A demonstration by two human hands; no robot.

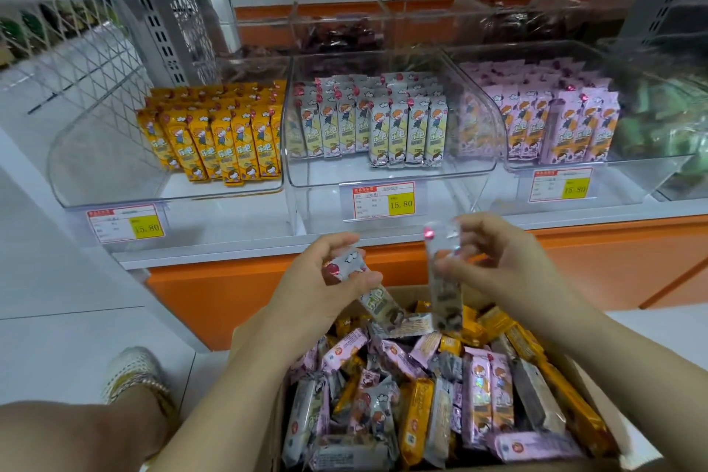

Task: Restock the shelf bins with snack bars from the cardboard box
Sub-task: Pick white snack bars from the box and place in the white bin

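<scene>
My left hand (pixel 325 280) grips a grey-white snack bar (pixel 377 301) by its top end, the bar slanting down toward the box. Beside it my right hand (pixel 494 261) pinches a second grey-white bar (pixel 444 287) that hangs upright. Both are just above the open cardboard box (pixel 245 333), which is full of mixed pink, yellow and grey bars (pixel 440 395). On the shelf above stand three clear bins: the left bin (pixel 76 180) with yellow bars, the middle bin (pixel 387 174) with grey-white bars, the right bin (pixel 597 161) with pink bars.
Price tags (pixel 383 199) hang on the bin fronts. A further bin (pixel 670 119) at the far right holds green packets. An orange base panel (pixel 574 261) runs below the shelf. My knee and shoe (pixel 134 372) are at lower left on the white tile floor.
</scene>
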